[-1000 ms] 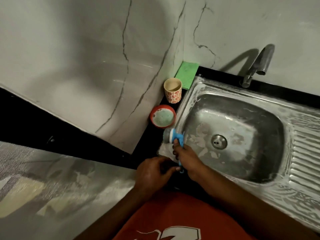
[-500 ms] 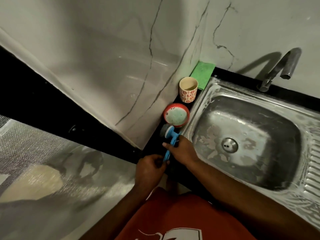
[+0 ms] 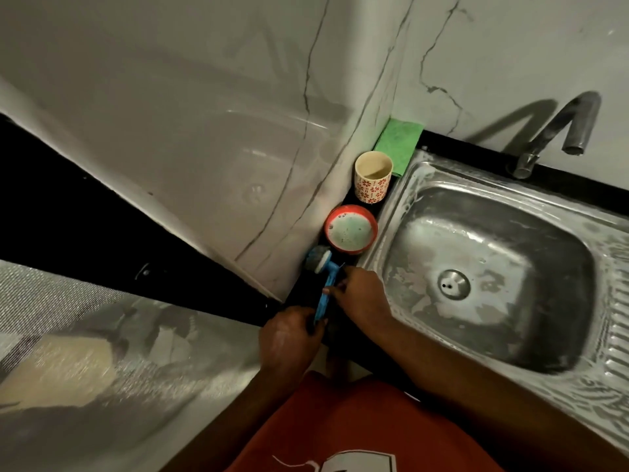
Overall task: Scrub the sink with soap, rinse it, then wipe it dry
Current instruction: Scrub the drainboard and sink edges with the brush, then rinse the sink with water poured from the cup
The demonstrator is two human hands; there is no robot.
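Observation:
A steel sink [image 3: 401, 206] with soap film on its basin fills the right side, drain at its middle. A blue-handled scrub brush [image 3: 325, 284] lies over the black counter left of the sink, its grey head just below a red bowl of soapy water [image 3: 350, 231]. My right hand [image 3: 360, 296] grips the handle near its middle. My left hand [image 3: 289, 338] holds the handle's lower end. A green sponge cloth [image 3: 400, 144] leans in the back corner.
A patterned cup [image 3: 372, 177] stands between the red bowl and the green cloth. The tap [image 3: 558, 131] rises at the back right. A marble wall runs along the left of the counter. The ribbed drainboard [image 3: 616, 352] lies at the far right.
The brush has moved off the sink's left rim onto the counter beside the red bowl. My left hand has taken hold of the handle's end.

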